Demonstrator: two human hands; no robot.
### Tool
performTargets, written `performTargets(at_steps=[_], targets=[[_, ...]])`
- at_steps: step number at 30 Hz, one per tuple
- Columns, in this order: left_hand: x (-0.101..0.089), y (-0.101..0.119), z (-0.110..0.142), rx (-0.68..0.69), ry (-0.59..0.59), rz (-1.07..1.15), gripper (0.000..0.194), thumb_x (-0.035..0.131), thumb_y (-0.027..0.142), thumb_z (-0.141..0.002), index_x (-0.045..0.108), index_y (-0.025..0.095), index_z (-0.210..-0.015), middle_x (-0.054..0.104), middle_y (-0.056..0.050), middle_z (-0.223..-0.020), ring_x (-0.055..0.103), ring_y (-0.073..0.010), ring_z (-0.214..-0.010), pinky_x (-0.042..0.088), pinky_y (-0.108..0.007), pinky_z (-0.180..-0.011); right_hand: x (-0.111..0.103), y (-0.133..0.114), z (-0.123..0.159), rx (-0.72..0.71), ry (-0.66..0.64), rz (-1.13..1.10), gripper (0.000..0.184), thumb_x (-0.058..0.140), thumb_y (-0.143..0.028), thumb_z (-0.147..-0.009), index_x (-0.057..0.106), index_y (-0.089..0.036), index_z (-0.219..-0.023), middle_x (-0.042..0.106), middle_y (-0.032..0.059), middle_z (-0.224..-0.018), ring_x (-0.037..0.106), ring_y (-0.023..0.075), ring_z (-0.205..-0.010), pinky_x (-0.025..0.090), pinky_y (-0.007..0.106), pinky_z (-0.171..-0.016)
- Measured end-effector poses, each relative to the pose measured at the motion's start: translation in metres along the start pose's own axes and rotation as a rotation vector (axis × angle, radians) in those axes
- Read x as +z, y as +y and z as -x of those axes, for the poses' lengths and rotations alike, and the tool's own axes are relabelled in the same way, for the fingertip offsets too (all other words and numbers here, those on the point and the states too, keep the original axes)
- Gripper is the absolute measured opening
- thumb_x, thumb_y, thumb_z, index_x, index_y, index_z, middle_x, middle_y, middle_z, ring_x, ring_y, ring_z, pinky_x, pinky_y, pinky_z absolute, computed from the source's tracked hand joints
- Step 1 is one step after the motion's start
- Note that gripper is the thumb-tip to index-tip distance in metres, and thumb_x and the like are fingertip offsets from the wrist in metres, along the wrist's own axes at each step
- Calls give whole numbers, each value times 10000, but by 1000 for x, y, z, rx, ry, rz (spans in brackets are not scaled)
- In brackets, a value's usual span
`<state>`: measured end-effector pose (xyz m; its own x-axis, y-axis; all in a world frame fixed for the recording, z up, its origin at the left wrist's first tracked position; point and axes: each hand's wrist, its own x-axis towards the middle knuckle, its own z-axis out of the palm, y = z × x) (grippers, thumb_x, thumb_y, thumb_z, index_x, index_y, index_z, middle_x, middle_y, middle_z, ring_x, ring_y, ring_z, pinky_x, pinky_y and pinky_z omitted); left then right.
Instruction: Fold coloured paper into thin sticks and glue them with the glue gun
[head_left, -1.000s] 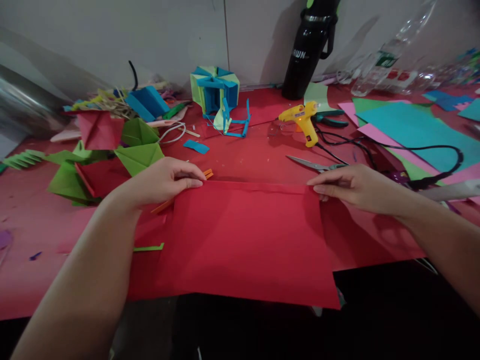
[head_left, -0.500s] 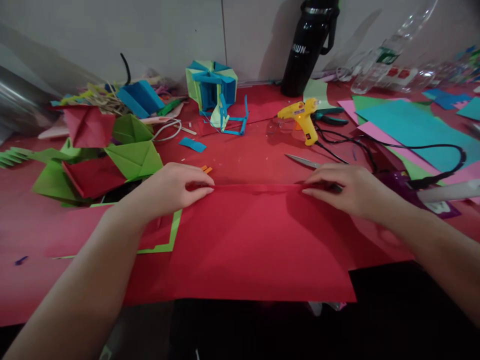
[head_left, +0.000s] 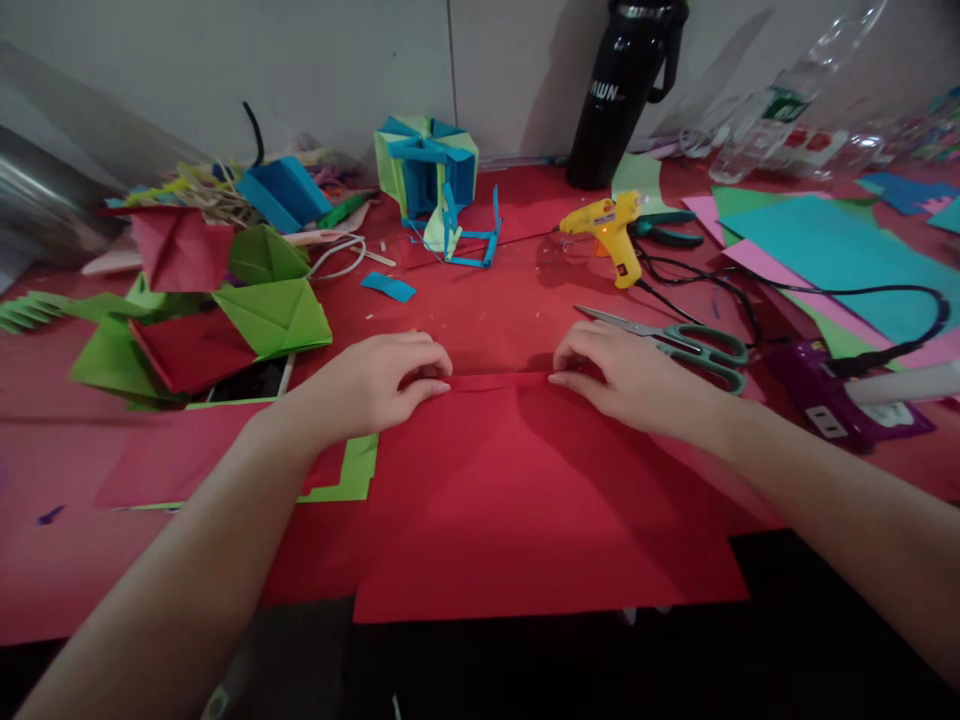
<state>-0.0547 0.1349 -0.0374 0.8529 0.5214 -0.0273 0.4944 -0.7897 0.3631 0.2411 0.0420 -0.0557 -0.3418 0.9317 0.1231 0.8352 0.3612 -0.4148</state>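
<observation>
A large sheet of red paper [head_left: 540,510] lies in front of me, its near edge hanging past the table's front edge. Along its far edge runs a narrow folded strip. My left hand [head_left: 394,385] pinches that strip near its left part, thumb and fingers pressed together. Further right, my right hand [head_left: 607,375] pinches the same strip, and a short stretch of fold shows between the two. Scissors [head_left: 701,350] with grey-green handles lie just beyond my right hand, partly hidden by it.
A yellow glue gun [head_left: 611,230] with a black cord lies behind the scissors, near a purple power strip [head_left: 832,400]. Folded green and red paper pieces [head_left: 274,315] stand at left. A black bottle [head_left: 622,100] and a blue-green paper model [head_left: 427,170] are at the back.
Both hands have moved closer together along the fold, the right one sliding left, uncovering the scissors' handles. The red sheet has shifted slightly right and towards me in view.
</observation>
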Motion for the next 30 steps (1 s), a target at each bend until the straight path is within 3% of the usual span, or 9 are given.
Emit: performTargets(at_steps=[4,12,23,30], targets=[[5,7,-9,24,20,-11,277,504,407,-987,679,212,-1076,677,-55,-1011,623,-196,-910,439,-314,-802,-2,-4,-7,-6,-62,-7,81,553,-265,-951,567,-220,-886,657,51,-937,596,220,-898,428,350,-816],[17,25,-25,40,10,-21,166,510,299,-991,621,193,-930,653,-33,-967,606,-190,-874,420,-318,-785,-3,-8,-9,-44,-67,27,102,527,-248,-962,564,-218,-872,663,51,-919,595,225,-896,415,357,-824],[4,26,-3,149,-46,-118,214,445,165,-949,624,217,-1053,633,-47,-1038,608,-190,-911,427,-306,-773,-10,-14,14,-155,-73,383,146,492,-105,-904,614,-185,-905,647,95,-941,591,252,-899,423,366,-797],[-1,32,7,60,-85,-338,202,502,147,-905,643,230,-1024,652,-25,-1001,615,-194,-850,408,-305,-692,-8,-14,29,-111,-83,493,183,501,-63,-893,649,-157,-946,636,101,-953,588,271,-945,450,384,-804]])
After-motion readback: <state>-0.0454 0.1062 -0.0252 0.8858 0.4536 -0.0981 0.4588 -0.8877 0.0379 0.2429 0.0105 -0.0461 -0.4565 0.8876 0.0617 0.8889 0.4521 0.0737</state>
